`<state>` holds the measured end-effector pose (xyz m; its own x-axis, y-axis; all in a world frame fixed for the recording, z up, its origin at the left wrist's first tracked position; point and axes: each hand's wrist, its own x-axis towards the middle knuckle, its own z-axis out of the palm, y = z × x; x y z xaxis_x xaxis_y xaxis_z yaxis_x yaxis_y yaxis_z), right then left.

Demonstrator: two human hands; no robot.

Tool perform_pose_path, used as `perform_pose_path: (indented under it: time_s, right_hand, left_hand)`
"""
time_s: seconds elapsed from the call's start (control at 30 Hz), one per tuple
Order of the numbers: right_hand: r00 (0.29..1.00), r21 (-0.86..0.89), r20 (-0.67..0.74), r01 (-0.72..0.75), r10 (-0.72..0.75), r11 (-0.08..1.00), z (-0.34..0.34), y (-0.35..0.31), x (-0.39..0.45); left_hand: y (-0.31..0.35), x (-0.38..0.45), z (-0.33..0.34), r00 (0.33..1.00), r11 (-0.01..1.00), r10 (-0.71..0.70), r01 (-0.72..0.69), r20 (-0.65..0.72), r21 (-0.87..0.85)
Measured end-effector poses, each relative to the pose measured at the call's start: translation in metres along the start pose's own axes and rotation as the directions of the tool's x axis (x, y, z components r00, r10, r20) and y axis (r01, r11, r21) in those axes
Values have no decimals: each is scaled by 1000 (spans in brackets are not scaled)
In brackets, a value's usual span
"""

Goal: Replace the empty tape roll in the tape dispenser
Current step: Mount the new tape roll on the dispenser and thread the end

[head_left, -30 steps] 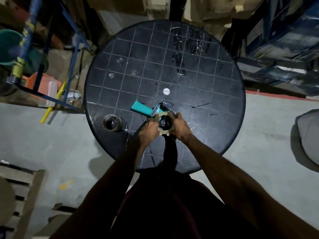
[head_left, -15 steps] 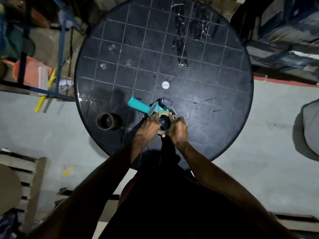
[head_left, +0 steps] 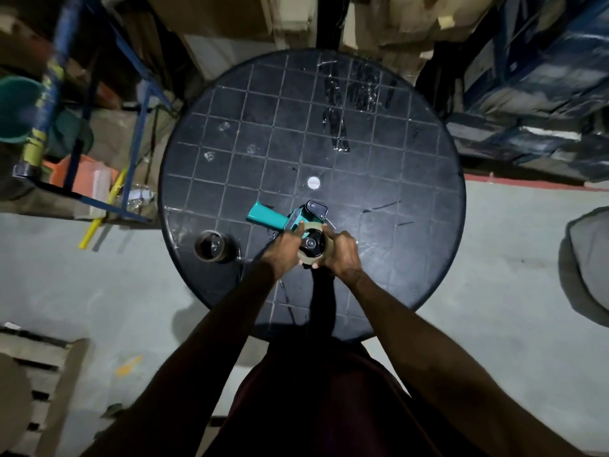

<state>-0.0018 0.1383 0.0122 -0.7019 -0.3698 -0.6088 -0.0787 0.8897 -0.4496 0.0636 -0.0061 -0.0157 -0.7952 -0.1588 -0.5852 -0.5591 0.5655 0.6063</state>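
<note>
Head view: two hands, left hand [head_left: 286, 249], right hand [head_left: 342, 255], grip one tape roll [head_left: 313, 247]; one dispenser [head_left: 290, 219].

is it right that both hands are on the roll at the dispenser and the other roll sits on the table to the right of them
Not quite. The head view shows both the left hand and right hand on the roll at the dispenser, but the other roll sits on the table to their left.
</note>
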Motion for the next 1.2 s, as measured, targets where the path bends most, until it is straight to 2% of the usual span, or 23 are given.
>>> perform_pose_path:
  time_s: [0.1, 0.17, 0.3, 0.4, 0.57, 0.87, 1.1, 1.2]
  right_hand:
    - [997, 29, -50, 60, -59, 998, 5, 6, -5]
    - [995, -19, -64, 81, -82, 997, 8, 9, -4]
    - [997, -37, 7, 81, -81, 996, 4, 8, 6]
    - [994, -94, 56, 99, -94, 991, 5, 10, 15]
    - [991, -118, 78, 121, -112, 986, 6, 15, 22]
    - [996, 54, 81, 32, -36, 998, 21, 26, 32]
    - [998, -42, 57, 23, -21, 999, 12, 13, 23]
    - [999, -30, 35, 39, -38, 999, 7, 7, 14]
  left_hand:
    - [-6, -11, -2, 1000, 980, -18, 13, 22, 201]
    - [-13, -14, 2, 998, 976, -14, 1, 57, 220]
    - [-11, -11, 0, 996, 967, 16, -39, 93, 251]
    - [-6, 1, -3, 992, 907, 28, -76, 122, 415]
    - [-1, 13, -4, 995, 833, 23, -74, 99, 549]
    - [-4, 30, -7, 990, 773, 74, -133, 121, 620]
    - [1, 20, -5, 993, 769, 39, -99, 108, 632]
    - [5, 13, -8, 995, 828, 4, -58, 98, 557]
